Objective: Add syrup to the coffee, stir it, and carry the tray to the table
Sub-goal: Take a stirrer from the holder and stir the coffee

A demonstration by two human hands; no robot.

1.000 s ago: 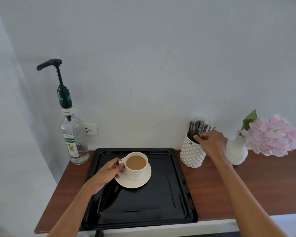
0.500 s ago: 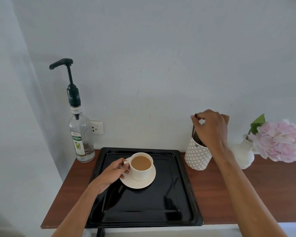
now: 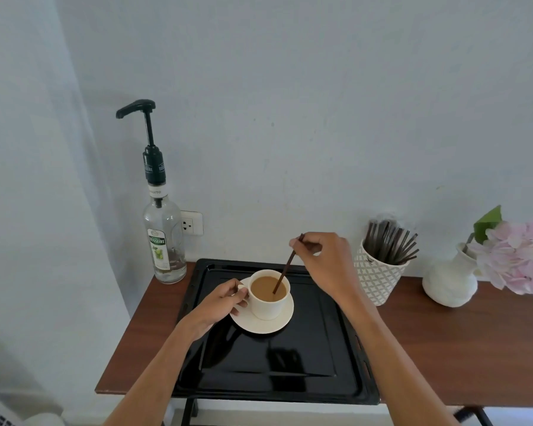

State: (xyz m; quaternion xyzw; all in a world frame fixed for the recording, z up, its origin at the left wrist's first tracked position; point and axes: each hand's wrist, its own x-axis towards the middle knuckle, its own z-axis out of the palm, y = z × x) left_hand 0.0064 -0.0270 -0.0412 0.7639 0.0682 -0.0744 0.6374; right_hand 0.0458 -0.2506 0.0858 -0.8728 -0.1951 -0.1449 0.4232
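Observation:
A white cup of milky coffee (image 3: 268, 292) stands on a white saucer (image 3: 260, 321) at the back of a black tray (image 3: 290, 367). My left hand (image 3: 222, 302) grips the cup's handle on its left side. My right hand (image 3: 323, 259) pinches a thin brown stir stick (image 3: 285, 269), tilted, with its lower end dipped in the coffee. A clear syrup bottle (image 3: 163, 241) with a black pump stands left of the tray by the wall.
A patterned white holder (image 3: 377, 278) with several brown stir sticks stands right of the tray. Further right is a white vase (image 3: 450, 281) with pink flowers (image 3: 517, 256). The wooden shelf (image 3: 462, 358) ends just left of the tray. A wall socket (image 3: 191, 222) sits behind the bottle.
My right hand pulled a stir stick out of the holder, carried it left and lowered its tip into the coffee. My left hand stayed on the cup's handle.

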